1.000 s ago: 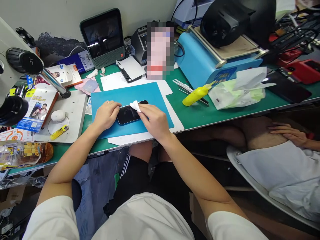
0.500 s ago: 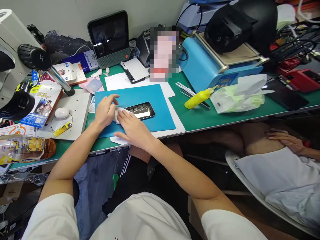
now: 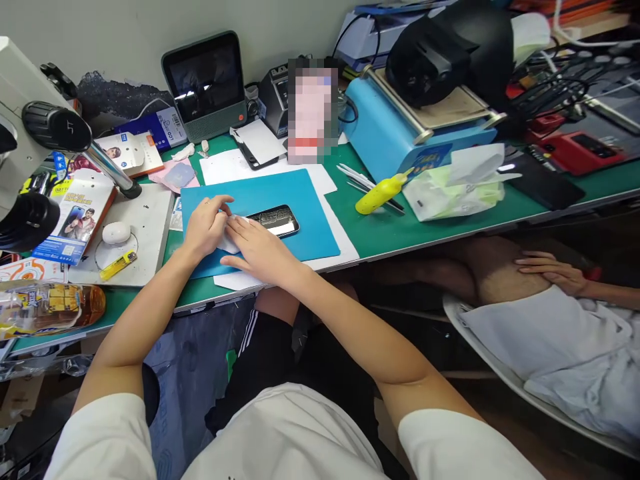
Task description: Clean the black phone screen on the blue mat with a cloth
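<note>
Far left of your fingers, a yellow pack (image 3: 61, 187) shows "BATT"; nearer, behind them, a blue box (image 3: 170, 127) reads "LCD". Your left hand (image 3: 204, 223) has fingers curled; I cannot tell if they grip anything. Your right hand (image 3: 257, 247) lies flat, fingers together, upon soft tissue (image 3: 228, 244); whether it pinches is hidden. Just beyond these fingers, the phone (image 3: 277, 221) lies on the blue mat (image 3: 320, 233): probably light, stiff, slippery, its glass fragile. Better to hold the long edges.
</note>
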Available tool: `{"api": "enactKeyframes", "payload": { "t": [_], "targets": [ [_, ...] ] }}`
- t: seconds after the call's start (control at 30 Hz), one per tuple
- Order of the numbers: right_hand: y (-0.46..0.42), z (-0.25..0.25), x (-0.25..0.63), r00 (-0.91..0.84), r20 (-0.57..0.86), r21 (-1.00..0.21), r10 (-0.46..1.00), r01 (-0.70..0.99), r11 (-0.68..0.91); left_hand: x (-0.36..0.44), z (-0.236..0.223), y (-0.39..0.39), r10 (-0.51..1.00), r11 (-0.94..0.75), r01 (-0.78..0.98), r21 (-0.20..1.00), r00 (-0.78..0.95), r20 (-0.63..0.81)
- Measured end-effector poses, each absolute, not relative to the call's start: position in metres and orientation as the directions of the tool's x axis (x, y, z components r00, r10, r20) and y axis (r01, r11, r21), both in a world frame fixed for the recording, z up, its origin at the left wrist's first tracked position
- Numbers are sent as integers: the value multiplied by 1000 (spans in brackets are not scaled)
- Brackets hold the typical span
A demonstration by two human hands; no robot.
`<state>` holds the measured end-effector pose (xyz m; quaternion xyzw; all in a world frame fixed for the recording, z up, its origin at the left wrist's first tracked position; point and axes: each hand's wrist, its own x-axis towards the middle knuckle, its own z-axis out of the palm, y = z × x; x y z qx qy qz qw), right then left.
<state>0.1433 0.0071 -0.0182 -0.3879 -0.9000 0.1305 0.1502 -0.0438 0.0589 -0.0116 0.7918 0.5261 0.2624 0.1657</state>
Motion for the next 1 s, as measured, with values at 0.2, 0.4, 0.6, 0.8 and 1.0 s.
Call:
{"api": "enactKeyframes", "payload": {
  "t": [0.2,0.4,0.6,0.8,1.0],
  "targets": [
    [4,-30,183,-553,202,-359,808,726,587,-42,-10,57,908,-417,726,547,356,220],
    [13,-39,235,-434,204,-385,878,789,479,-41,-12,56,916,-384,703,598,370,154],
    [-1,-44,247,-453,244,-351,857,783,514,-38,-11,52,885,-430,717,549,453,102],
    [3,-36,233,-478,257,-335,840,771,542,-29,-10,49,853,-483,733,478,518,67],
    [18,-27,207,-512,239,-315,825,763,564,-29,-12,51,860,-479,740,471,503,84]
  ]
}}
